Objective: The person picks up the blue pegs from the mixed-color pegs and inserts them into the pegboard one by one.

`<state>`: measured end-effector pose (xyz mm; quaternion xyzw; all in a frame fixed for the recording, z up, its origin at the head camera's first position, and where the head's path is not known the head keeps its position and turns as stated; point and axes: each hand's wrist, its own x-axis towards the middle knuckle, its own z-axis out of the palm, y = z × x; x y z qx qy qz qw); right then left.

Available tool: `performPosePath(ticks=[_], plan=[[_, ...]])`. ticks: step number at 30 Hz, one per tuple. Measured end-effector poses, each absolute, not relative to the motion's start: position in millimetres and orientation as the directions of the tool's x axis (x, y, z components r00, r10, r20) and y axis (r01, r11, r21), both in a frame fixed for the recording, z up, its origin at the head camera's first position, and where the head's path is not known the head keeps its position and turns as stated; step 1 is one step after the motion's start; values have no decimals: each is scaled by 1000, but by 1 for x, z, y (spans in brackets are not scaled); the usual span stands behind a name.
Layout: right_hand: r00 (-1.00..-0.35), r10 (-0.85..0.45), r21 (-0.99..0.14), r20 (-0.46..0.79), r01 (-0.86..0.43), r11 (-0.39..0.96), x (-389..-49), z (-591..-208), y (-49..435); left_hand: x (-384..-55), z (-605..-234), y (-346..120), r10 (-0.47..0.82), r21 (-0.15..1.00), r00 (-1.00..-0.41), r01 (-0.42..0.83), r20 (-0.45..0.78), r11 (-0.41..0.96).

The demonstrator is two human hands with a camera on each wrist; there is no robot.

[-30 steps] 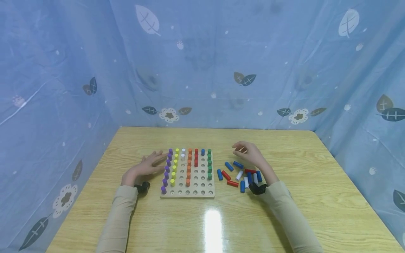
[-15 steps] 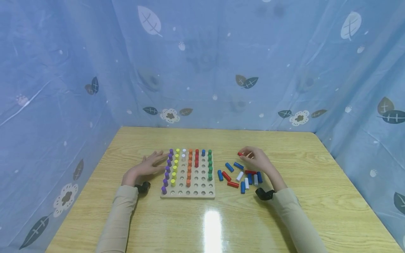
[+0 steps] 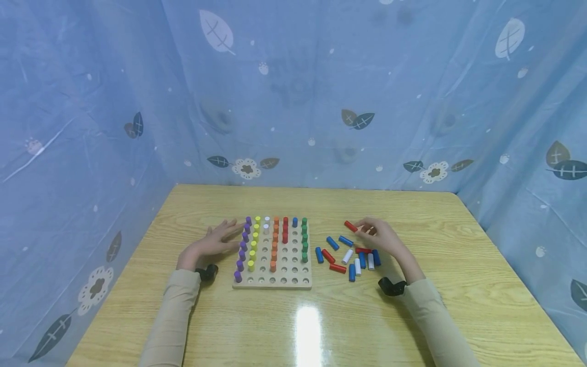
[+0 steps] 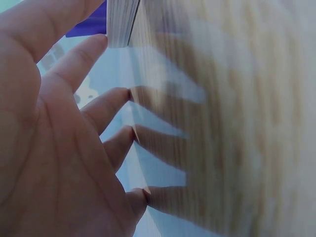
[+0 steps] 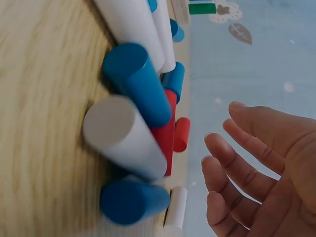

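My left hand point(image 3: 214, 241) rests on the table with fingers spread, fingertips at the left side of a wooden pegboard point(image 3: 284, 284). In the left wrist view, a fingertip of this hand point(image 4: 64, 123) is right at the board's edge, near a purple peg point(image 4: 89, 24). Columns of coloured pegs stand in the board. My right hand point(image 3: 379, 236) hovers over the table behind the loose pegs. A red peg point(image 3: 350, 226) lies just off its fingertips. From the right wrist, the hand point(image 5: 261, 173) shows loosely bent fingers around nothing, with the red peg point(image 5: 181, 134) apart from them.
Right of the board lie loose blue pegs point(image 3: 351, 272), white pegs point(image 3: 357, 267) and red pegs point(image 3: 338, 268), several touching each other. Another white peg point(image 5: 175, 210) shows in the right wrist view. Blue patterned curtains point(image 3: 312, 102) surround the table point(image 3: 229, 326).
My right hand has drawn back to the right, away from a red peg. That peg was hidden at first, then partly covered, and now shows whole. My left hand has stayed put.
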<state>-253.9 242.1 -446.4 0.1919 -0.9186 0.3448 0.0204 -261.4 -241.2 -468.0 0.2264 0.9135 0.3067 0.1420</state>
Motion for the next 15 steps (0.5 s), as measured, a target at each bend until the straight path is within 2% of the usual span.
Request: performPosePath(ticks=[15], plan=[[-931,-346,-634,115,-337,697,-245,-453,265,-261,-469,-241,503,623,-856,332,-116,709]])
